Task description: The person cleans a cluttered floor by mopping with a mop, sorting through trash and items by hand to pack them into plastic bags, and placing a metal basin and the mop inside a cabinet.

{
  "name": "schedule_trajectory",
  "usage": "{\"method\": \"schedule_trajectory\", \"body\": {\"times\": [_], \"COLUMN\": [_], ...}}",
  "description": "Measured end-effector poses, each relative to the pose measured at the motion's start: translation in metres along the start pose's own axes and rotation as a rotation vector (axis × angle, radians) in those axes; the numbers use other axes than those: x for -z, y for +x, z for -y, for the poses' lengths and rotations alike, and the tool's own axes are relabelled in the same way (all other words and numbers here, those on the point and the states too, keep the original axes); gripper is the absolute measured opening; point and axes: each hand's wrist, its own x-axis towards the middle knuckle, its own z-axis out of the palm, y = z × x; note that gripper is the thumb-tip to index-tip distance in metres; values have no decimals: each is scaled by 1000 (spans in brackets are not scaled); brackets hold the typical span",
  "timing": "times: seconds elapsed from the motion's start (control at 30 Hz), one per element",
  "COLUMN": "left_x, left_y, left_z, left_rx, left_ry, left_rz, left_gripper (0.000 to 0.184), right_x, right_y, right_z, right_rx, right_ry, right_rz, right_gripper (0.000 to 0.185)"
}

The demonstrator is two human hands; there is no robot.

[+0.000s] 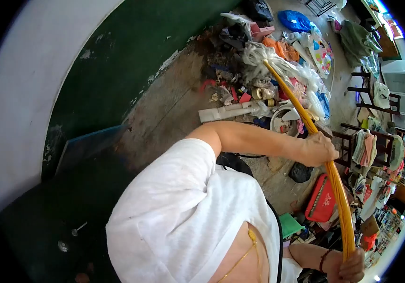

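A long yellow handle (338,198) runs from the upper middle to the lower right. At its far end are whitish, stringy strands (257,57), resting on or just above a heap of litter. My left hand (320,149) is closed around the middle of the handle, with that arm stretched across the view. Near the handle's lower end, my right hand (351,267) also grips it, a dark bracelet on the wrist. The handle looks ridged or wrapped between my hands. My white shirt (174,203) fills the lower middle.
Plastic bags, including a blue one (294,21), and mixed litter lie on the floor (164,111). A round white tub (285,120) is beside the heap. A red case (321,198) lies near the handle. Chairs (367,92) stand to the right. A green-and-white wall (103,61) rises at left.
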Motion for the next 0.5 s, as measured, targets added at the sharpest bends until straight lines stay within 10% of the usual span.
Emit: {"method": "schedule_trajectory", "body": {"times": [0.27,0.5], "left_x": [-6,-70], "left_y": [-61,-176], "left_z": [-63,-45], "left_rx": [124,479], "left_ry": [126,211], "left_rz": [258,239], "left_gripper": [20,22], "right_x": [79,67], "right_y": [-43,-147], "right_z": [58,16], "right_rx": [-323,-635], "right_ry": [506,244], "right_rz": [16,-189], "right_gripper": [21,25]}}
